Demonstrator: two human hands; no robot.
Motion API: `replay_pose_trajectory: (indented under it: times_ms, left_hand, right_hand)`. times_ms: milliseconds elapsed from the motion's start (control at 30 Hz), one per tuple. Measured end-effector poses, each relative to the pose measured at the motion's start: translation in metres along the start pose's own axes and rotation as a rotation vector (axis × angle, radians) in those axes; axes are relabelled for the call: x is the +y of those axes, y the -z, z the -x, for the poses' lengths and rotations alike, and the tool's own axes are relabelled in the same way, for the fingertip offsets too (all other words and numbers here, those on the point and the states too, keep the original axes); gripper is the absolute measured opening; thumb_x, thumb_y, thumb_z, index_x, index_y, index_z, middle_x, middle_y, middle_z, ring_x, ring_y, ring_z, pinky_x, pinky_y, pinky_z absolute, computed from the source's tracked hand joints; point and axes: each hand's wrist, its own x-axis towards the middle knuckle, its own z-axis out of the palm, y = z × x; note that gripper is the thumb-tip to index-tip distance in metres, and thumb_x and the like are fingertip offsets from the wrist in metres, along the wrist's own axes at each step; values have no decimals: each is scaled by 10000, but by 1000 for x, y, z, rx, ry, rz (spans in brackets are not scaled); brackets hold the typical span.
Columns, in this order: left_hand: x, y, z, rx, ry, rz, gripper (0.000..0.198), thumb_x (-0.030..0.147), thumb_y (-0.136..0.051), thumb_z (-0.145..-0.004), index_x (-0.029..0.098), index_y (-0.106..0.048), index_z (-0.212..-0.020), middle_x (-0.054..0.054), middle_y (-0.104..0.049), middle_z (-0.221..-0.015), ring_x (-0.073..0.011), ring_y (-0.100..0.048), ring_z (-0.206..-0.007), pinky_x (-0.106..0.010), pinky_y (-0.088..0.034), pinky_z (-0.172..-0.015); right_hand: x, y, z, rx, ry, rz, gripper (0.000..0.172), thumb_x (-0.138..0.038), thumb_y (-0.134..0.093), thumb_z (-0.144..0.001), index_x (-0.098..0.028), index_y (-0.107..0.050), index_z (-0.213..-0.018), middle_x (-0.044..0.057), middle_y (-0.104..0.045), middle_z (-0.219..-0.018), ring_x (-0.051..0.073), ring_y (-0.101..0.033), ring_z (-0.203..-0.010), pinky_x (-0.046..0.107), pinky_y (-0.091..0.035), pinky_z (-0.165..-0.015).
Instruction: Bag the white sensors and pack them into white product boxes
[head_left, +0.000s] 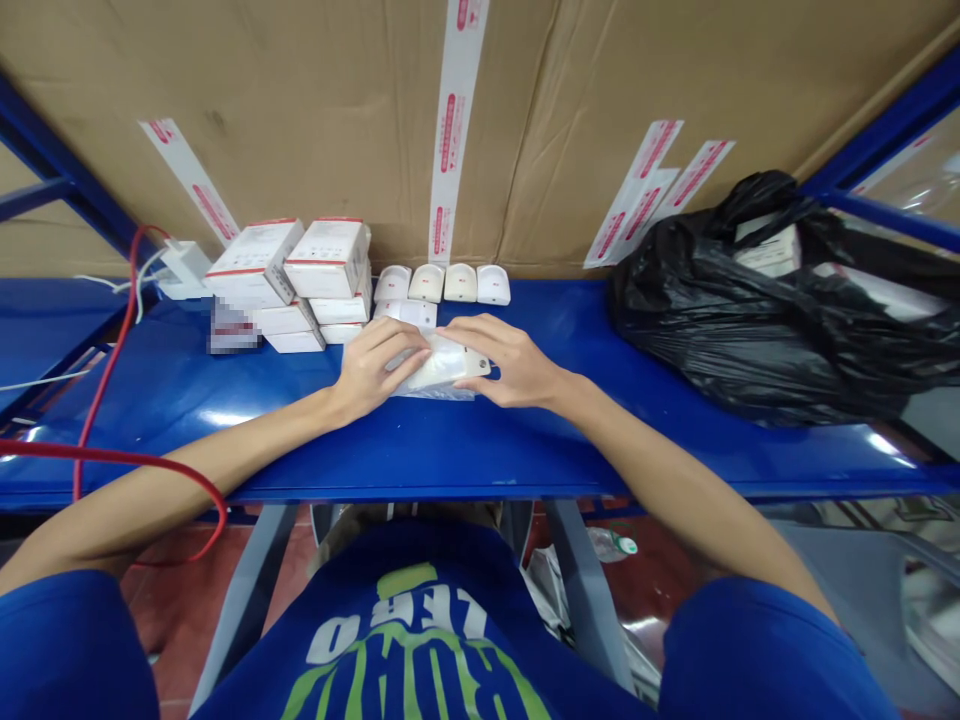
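Left hand (379,370) and right hand (510,362) grip a half-hidden white thing (442,362), maybe a plug, in clear plastic (431,392); white boxes (289,265) stand left, a black bag (750,310) right.

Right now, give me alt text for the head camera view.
The person's left hand and right hand hold a rounded white plastic piece in a clear plastic bag on a blue metal shelf. Stacked white cartons and four small white plastic pieces sit behind, with a bulging black plastic bag to the right.
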Motion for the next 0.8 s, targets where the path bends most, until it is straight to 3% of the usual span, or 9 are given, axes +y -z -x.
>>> replay_pose_trajectory:
  times_ms: [167,367,433,500,567,700,800]
  left_hand:
    - [0,0,1,5,-27,10,220,317,-555,-1060,198,-714,-966,-63,-767,-945,-190,-700,-863,-370,-584,-815]
    - [-4,-1,1,-26,-47,-3,222,358,-540,-1068,194,-689,-1058,-90,-762,-1059,-212,-705,-971,-393,-572,-878]
    - [-7,-2,1,-60,-62,4,360,495,-596,-1025,181,-645,-1194,-135,-733,-1209,-258,-691,-1108,-433,-564,-948]
    - [-10,-1,1,-125,-54,4,627,638,-682,-925,177,-569,-1335,-173,-673,-1359,-313,-646,-1245,-479,-545,-1021]
    - [-12,-1,2,-197,-18,-8,757,663,-732,-869,190,-505,-1415,-172,-649,-1407,-329,-641,-1266,-495,-538,-1048]
    - [-15,-1,7,-253,56,-23,702,553,-736,-903,203,-467,-1449,-140,-693,-1339,-276,-724,-1091,-434,-600,-955]
    - [-17,-2,9,-209,87,-32,710,507,-777,-874,212,-463,-1439,-133,-693,-1338,-272,-726,-1110,-405,-617,-938]
  right_hand:
    - [-2,-3,-2,26,30,1,670,-452,-682,-946,-206,-515,-1546,144,-670,-1422,308,-638,-1267,524,-520,-1098]
    - [0,-5,-2,43,74,39,497,-479,-645,-970,-181,-666,-1366,149,-697,-1370,290,-657,-1240,507,-544,-1062]
    - [0,-4,-2,46,44,30,493,-483,-659,-959,-199,-668,-1362,138,-696,-1373,289,-656,-1247,515,-542,-1066]
    - [-1,-2,-2,53,18,10,495,-496,-677,-946,-221,-672,-1357,130,-694,-1377,297,-649,-1267,532,-535,-1079]
    - [-2,-2,-2,71,5,-18,507,-518,-686,-937,-228,-678,-1353,135,-695,-1376,306,-646,-1277,549,-528,-1092]
    - [-5,-2,-3,121,-43,-93,615,-562,-703,-912,-212,-641,-1414,150,-680,-1406,311,-627,-1313,551,-506,-1128]
    - [-5,-1,-5,163,-204,-197,788,-626,-718,-867,-211,-552,-1516,151,-675,-1411,315,-647,-1269,535,-546,-1073]
